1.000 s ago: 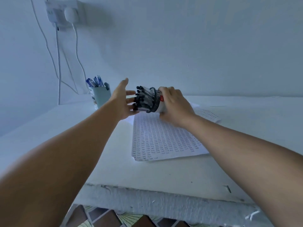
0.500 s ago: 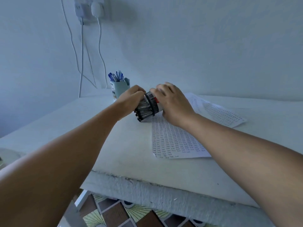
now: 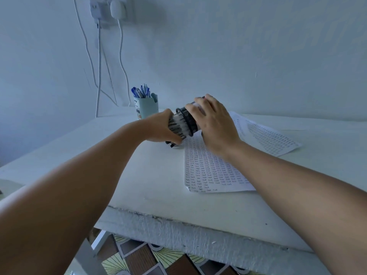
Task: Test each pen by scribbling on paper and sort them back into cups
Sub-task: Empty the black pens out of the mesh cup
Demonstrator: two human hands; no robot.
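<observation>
Right hand [image 3: 215,124] is wrapped over the tipped-over cup with the black mesh rim [image 3: 188,121], fingers curled across the top of it, so it's holding the cup on its side, mouth pointing left. Left hand [image 3: 161,129] is right at that mouth, fingers closed around the bundle of black-and-clear pens [image 3: 176,127] sticking out of the cup. A couple of pen ends poke out under the left hand, down near the tabletop.

Under and just right of the right hand there's a white sheet of paper covered in rows of small dark marks [image 3: 210,171], lying flat; a second marked sheet [image 3: 272,137] sits further right, partly tucked under the first.

Beyond the left hand, back by the wall, stands a pale teal cup with some printing on it [image 3: 147,108], upright, full of blue-capped pens [image 3: 141,91]. It's close to the hands but not touching them.

All of this is on a white table with a rough, chipped front edge [image 3: 158,195]. The plain white wall [image 3: 238,46] runs behind it, and up left of the hands a white socket with plugs [image 3: 108,7] has white cables [image 3: 99,66] hanging down to the table. Below the table edge you can see a patterned brown and yellow tiled floor [image 3: 143,259].
</observation>
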